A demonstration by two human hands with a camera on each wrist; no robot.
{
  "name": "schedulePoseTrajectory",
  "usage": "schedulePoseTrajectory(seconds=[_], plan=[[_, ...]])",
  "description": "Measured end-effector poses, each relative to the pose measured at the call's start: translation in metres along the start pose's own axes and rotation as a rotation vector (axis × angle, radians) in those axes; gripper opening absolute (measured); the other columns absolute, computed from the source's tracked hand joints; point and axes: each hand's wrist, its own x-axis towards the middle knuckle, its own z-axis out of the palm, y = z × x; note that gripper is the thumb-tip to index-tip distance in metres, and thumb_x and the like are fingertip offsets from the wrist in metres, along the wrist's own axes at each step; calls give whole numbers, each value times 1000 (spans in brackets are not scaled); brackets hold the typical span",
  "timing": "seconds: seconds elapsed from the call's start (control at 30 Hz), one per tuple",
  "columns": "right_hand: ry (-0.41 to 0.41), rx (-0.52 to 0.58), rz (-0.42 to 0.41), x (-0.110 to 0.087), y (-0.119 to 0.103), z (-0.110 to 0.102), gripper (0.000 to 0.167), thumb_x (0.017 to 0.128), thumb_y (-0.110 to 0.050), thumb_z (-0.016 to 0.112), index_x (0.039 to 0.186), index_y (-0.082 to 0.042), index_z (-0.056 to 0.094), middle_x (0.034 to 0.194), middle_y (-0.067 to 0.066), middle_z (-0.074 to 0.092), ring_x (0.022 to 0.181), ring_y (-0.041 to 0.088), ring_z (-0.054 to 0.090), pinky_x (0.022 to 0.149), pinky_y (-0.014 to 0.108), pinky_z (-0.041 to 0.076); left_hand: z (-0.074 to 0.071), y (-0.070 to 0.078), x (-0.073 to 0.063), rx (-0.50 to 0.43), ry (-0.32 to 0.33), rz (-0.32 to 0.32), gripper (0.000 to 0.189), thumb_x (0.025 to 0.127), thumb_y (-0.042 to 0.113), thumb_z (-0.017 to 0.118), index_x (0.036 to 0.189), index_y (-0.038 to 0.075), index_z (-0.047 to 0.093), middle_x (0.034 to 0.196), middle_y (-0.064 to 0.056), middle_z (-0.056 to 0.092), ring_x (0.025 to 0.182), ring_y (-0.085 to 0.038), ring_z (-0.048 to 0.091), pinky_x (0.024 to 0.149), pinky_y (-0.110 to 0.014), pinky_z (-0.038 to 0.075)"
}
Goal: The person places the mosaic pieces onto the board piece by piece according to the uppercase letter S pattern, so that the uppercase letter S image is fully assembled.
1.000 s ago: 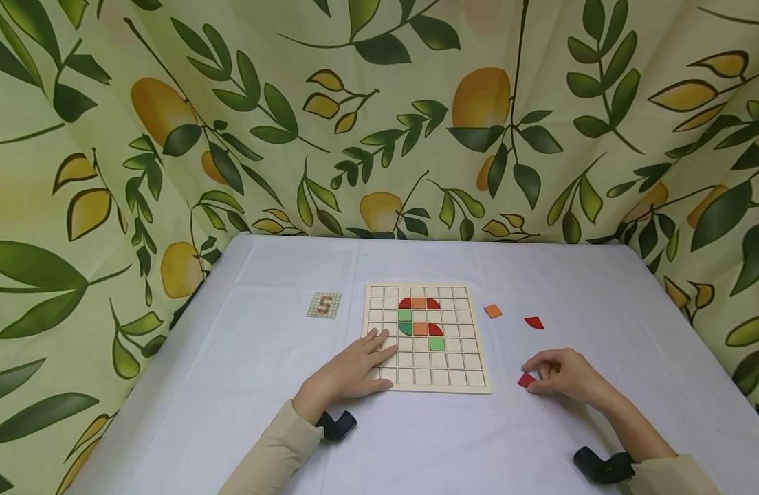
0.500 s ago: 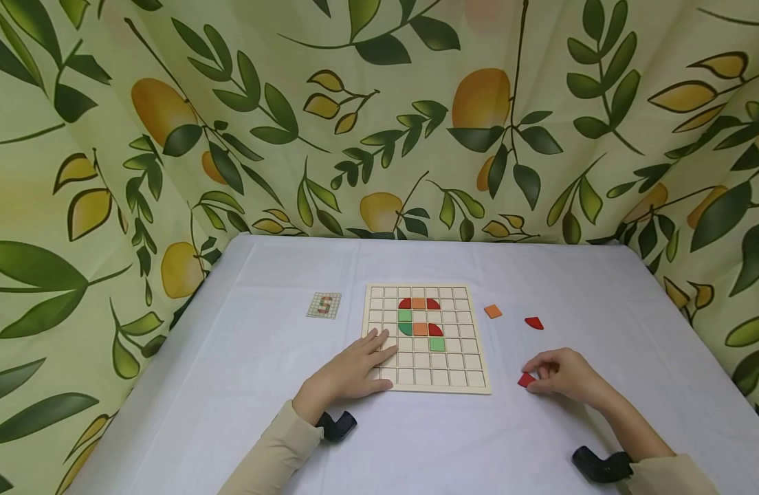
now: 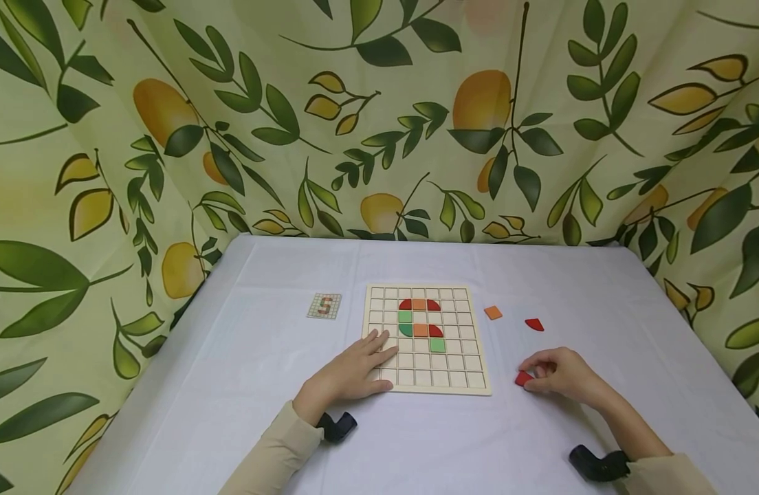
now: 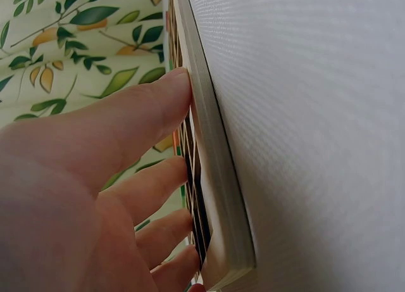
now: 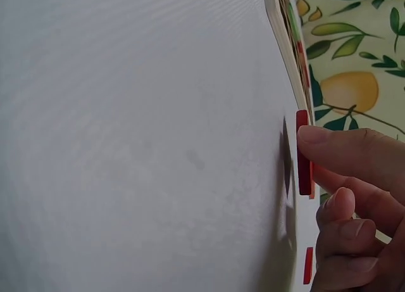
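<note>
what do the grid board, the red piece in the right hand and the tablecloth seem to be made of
Board: probably wood, matte; pale edge with faint lengthwise lines.
Red piece: painted wood or plastic, can't tell which; smooth, evenly coloured.
Tablecloth: apparently woven fabric, matte; fine ribbed texture, soft creases.

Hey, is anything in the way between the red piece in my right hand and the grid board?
Nothing visible. In the head view, only white cloth lies between the red piece and the grid board's right edge. The loose orange square lies farther away, off the straight path; your left hand touches the board's left side.
</note>
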Motion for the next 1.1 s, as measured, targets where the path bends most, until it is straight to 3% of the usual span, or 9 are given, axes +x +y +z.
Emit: schedulePoseTrajectory(seconds=[0.2,0.43,0.67,0.87,1.1], plan=[[-15,27,-21,3,-2,1,24,74,-11,80,95,-1,73,64,-2,47,59,3,41,50,16,35,0,0,0,-3,-3,-6,63,93,42,58,148,18,39,162,-8,24,153,-30,17,124,-48,24],[-23,39,-120,5,-3,3,23,74,-10,80,93,-1,73,65,-3,48,59,-1,39,51,16,34,1,-1,0,-3,6,-5,63,93,42,59,148,18,40,162,-8,25,153,-30,17,123,-48,25],[-43,48,-127,8,-8,4,24,75,-12,80,94,-1,72,65,-4,47,58,-1,40,50,15,35,1,-1,1,-5,3,-9,63,93,41,59,148,19,40,162,-8,24,153,-30,17,124,-48,24],[-45,46,-182,10,-13,5,22,75,-11,79,93,-1,72,65,-4,47,57,-2,38,50,15,33,0,-1,2,0,6,1,62,93,41,59,148,18,40,162,-9,25,153,-30,18,123,-48,24],[-62,52,-168,12,-18,7,23,75,-11,80,94,-1,72,66,-4,47,58,-1,39,50,15,33,2,-1,1,-6,1,-6,63,93,41,59,148,18,40,162,-8,25,153,-30,17,123,-48,25]])
